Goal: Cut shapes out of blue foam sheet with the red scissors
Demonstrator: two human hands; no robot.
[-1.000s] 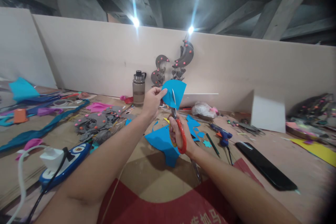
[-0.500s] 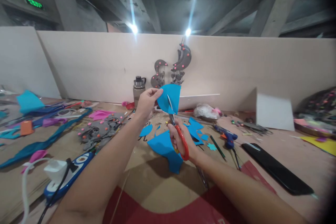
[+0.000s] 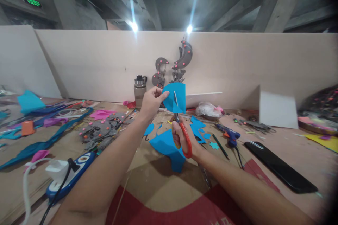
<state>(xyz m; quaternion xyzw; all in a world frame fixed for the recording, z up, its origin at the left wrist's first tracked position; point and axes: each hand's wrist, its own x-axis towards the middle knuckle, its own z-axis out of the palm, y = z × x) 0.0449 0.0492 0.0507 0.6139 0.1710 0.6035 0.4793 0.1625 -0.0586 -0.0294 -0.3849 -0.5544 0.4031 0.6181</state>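
Observation:
My left hand (image 3: pixel 151 101) pinches a rounded piece of blue foam sheet (image 3: pixel 180 95) and holds it up above the table. My right hand (image 3: pixel 182 139) grips red-handled scissors (image 3: pixel 186 140), blades pointing up and cutting into the lower edge of the held piece. Beneath my hands a larger blue offcut (image 3: pixel 169 147) lies on the table, with smaller blue scraps (image 3: pixel 197 129) to its right.
A grey water bottle (image 3: pixel 139 90) and grey moon-shaped decorations (image 3: pixel 182 59) stand by the back board. A blue glue gun (image 3: pixel 228 135), a pen (image 3: pixel 220 149) and a black phone (image 3: pixel 281 170) lie at right. Grey foam pieces (image 3: pixel 101 132), blue strips, a power strip (image 3: pixel 70 174) sit at left.
The camera view shifted slightly. The scissors' blades have moved further up into the blue piece, which my left hand has turned a little.

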